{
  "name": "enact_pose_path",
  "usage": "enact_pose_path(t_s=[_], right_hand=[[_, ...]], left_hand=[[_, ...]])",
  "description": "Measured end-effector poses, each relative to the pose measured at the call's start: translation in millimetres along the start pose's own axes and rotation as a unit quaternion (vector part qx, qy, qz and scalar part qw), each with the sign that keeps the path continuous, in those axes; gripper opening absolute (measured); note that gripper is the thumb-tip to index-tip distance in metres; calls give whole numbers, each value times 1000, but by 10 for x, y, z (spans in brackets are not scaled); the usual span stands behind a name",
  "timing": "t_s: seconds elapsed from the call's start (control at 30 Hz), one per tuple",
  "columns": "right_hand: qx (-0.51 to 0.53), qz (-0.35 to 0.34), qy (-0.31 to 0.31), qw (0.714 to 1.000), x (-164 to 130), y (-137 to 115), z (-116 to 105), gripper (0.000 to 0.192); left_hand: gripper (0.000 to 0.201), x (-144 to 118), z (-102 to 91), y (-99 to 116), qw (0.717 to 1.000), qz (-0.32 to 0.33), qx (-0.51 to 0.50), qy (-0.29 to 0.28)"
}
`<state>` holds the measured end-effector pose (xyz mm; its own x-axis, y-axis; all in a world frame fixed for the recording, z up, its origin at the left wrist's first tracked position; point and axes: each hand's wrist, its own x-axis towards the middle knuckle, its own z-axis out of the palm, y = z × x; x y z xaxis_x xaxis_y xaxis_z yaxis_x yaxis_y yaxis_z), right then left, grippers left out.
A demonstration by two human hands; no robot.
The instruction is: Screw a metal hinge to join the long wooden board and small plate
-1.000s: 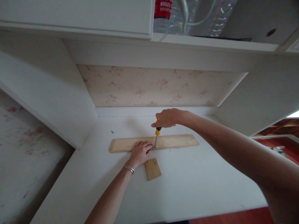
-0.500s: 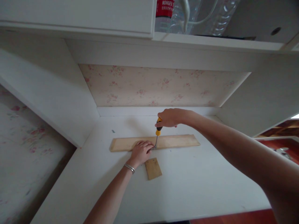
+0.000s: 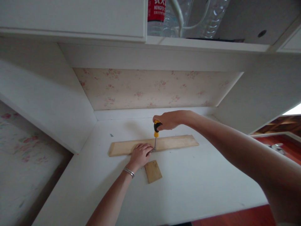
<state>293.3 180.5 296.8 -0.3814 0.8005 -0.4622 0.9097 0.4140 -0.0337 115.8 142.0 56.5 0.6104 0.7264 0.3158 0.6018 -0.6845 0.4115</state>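
Note:
A long wooden board (image 3: 175,142) lies flat on the white desktop. Across its near edge rests my left hand (image 3: 140,153), fingers over the top and thumb bent by the edge, gripping it. Right beside those fingertips is a small metal piece (image 3: 153,150), partly hidden, possibly a bracket or hinge. My right hand (image 3: 167,120) is closed around the yellow and black handle of a screwdriver (image 3: 156,135). The screwdriver stands nearly upright, its tip down on the metal piece. A short wooden piece (image 3: 153,171) with small holes lies just in front of the board.
Overhead, a white cabinet (image 3: 94,18) holds plastic bottles (image 3: 156,14) and a pale curved tube (image 3: 178,15). White side panels (image 3: 54,91) flank the desktop (image 3: 207,182), with floral wallpaper (image 3: 150,88) behind. A dark small fleck (image 3: 111,135) lies left of the board.
The camera view has shifted slightly. The right hand has turned a little on the screwdriver handle, while its tip stays at the metal piece. The left hand keeps its place on the board.

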Motion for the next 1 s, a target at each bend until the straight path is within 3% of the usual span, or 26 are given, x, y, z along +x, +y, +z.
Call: enact_pose_path(t_s=[0.13, 0.27, 0.4, 0.53, 0.67, 0.8, 0.93, 1.0], right_hand=[[-74, 62, 51, 994, 22, -3, 19, 65], [-39, -15, 42, 998, 33, -3, 27, 63], [-90, 51, 66, 992, 42, -16, 20, 68], [-69, -7, 57, 996, 54, -26, 17, 63], [-92, 53, 67, 992, 63, -37, 31, 64], [-46, -4, 22, 999, 83, -31, 49, 62], [-85, 75, 64, 992, 98, -28, 67, 68], [-50, 42, 58, 996, 89, -26, 67, 68]], left_hand=[[31, 0, 0, 6, 1000, 0, 4, 3], [31, -1, -2, 8, 1000, 1, 7, 8], [31, 1, -4, 6, 1000, 3, 3, 10], [32, 4, 8, -2, 1000, -1, 2, 10], [31, 3, 11, -4, 1000, -1, -2, 8], [32, -4, 2, 0, 1000, -4, 1, 6], [32, -7, 5, -4, 1000, -6, 1, 4], [32, -7, 11, -7, 1000, -6, 1, 4]])
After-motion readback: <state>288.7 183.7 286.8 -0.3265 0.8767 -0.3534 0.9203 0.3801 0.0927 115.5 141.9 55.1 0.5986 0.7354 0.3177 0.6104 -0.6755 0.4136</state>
